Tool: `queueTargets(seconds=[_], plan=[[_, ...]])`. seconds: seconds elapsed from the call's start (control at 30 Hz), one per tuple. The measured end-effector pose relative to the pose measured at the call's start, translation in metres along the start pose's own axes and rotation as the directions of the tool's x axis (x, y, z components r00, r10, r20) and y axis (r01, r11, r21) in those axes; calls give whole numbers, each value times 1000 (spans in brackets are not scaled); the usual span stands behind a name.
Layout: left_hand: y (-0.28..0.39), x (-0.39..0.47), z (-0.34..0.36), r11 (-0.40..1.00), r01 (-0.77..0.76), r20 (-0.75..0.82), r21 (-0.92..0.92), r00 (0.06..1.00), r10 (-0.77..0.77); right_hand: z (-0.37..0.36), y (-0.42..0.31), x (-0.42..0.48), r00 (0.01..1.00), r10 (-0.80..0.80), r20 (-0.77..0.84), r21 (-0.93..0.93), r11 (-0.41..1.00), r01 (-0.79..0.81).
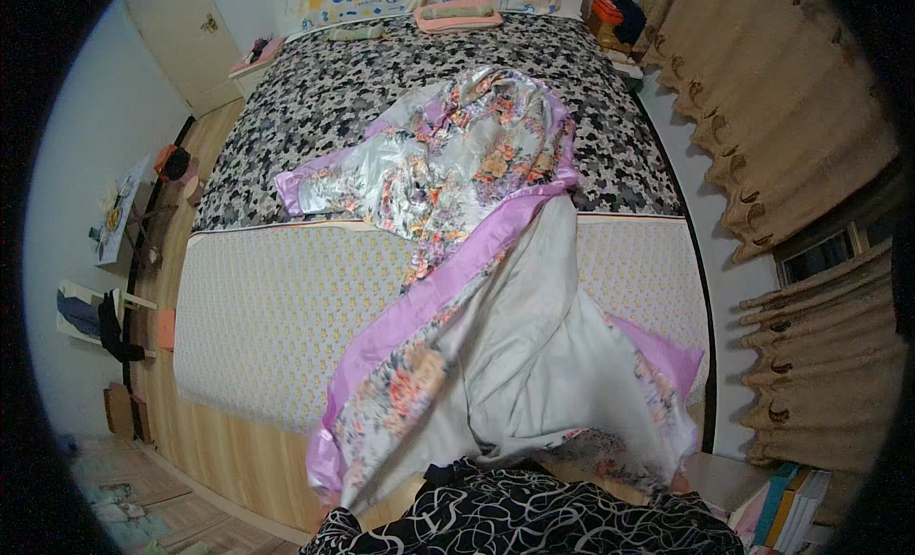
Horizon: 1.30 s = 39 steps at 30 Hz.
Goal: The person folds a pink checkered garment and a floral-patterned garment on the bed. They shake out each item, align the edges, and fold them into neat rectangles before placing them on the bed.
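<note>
A satin robe with a flower print and lilac trim lies spread over the bed, its collar end and one sleeve on the dark patterned sheet. Its lower part, with the pale inner side up, stretches off the bed towards me. At the bottom left my left hand grips a lower corner of the robe by the lilac trim. My right hand, at the bottom right, holds the opposite lower edge; its fingers are mostly hidden by cloth and blurred.
Black-and-white patterned bedding and a pale quilted cover lie on the bed. A pink folded item rests near the headboard. Books stand at the bottom right; brown curtains hang at right.
</note>
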<state>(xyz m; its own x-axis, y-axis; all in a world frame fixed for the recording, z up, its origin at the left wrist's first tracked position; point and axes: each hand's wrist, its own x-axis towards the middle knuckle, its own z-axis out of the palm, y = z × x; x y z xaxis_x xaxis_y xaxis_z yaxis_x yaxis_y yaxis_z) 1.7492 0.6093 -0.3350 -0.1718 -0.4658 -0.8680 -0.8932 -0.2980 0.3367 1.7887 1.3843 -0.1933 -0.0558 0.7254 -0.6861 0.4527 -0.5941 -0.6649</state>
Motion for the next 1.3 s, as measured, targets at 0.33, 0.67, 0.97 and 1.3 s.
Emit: queueTargets(seconds=[0.33,0.67,0.97,1.3], plan=[[347,-26,150,645,-749,461,-153,524,717,359,-225,-125,495,-411,765,132,853,505],[480,-339,-187,-330,-801,-746,-500,205,634,238,-490,-449,-197,-968,-154,874,-227,430],[368,-334,-196,121,-816,-717,-565,558,417,119,-431,-216,232,-970,-64,703,121,701],[408,-221,-135,312,-572,-29,-759,508,861,-41,-358,-88,406,-909,-94,393,341,854]])
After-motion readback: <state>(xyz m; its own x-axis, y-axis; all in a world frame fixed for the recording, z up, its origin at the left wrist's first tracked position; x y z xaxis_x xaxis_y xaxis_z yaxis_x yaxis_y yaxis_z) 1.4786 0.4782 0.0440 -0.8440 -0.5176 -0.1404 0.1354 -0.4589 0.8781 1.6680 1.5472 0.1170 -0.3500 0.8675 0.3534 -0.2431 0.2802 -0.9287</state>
